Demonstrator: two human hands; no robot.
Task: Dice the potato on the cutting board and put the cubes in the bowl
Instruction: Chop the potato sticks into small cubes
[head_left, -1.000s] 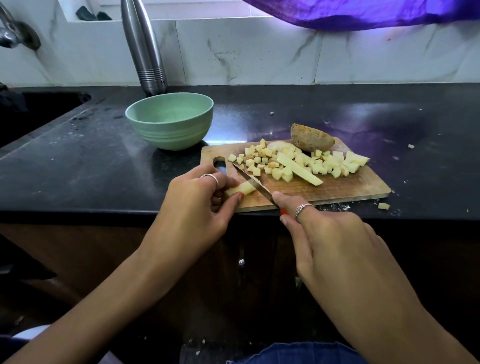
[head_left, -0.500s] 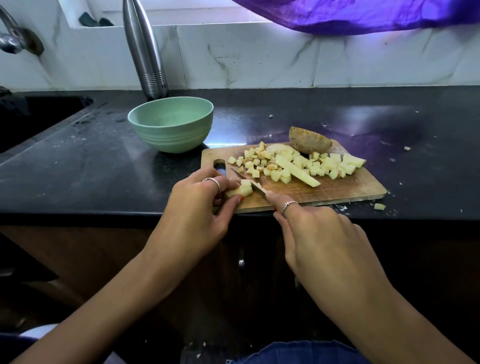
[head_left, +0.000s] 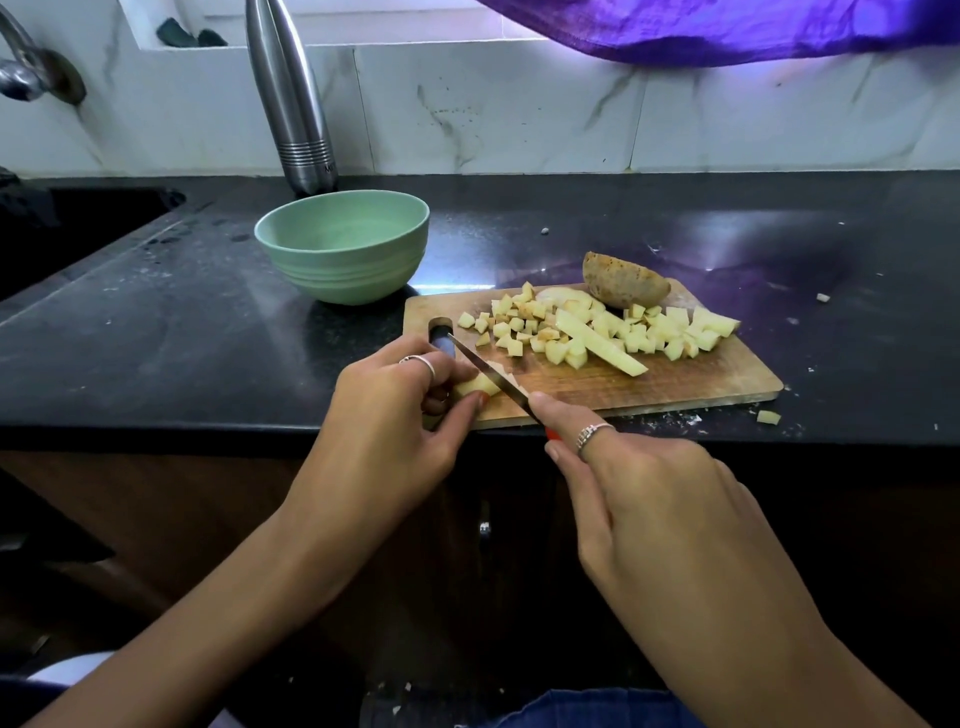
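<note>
On the wooden cutting board (head_left: 675, 384), near its left end, we see a pale strip of potato (head_left: 475, 385) pinched between the thumb and fingers of the left hand (head_left: 400, 415); this grip is clenched on the strip. Our right hand (head_left: 660, 499) grasps a knife (head_left: 485, 371) by its red handle, forefinger laid along the blade, which lies slantwise across the strip beside the left fingertips. Farther back on the board we note a heap of pale yellow potato cubes (head_left: 597, 327), one long uncut baton (head_left: 602, 343) lying across them, and an unpeeled brown potato piece (head_left: 623, 280) at the far edge. A green bowl (head_left: 343, 249) stands on the black worktop (head_left: 182, 332) just beyond the board's left corner, with no cubes visible inside. Stray scraps lie on the worktop right of the board. Behind the bowl rises a steel bottle (head_left: 291, 98); a purple cloth (head_left: 727, 26) hangs above.
</note>
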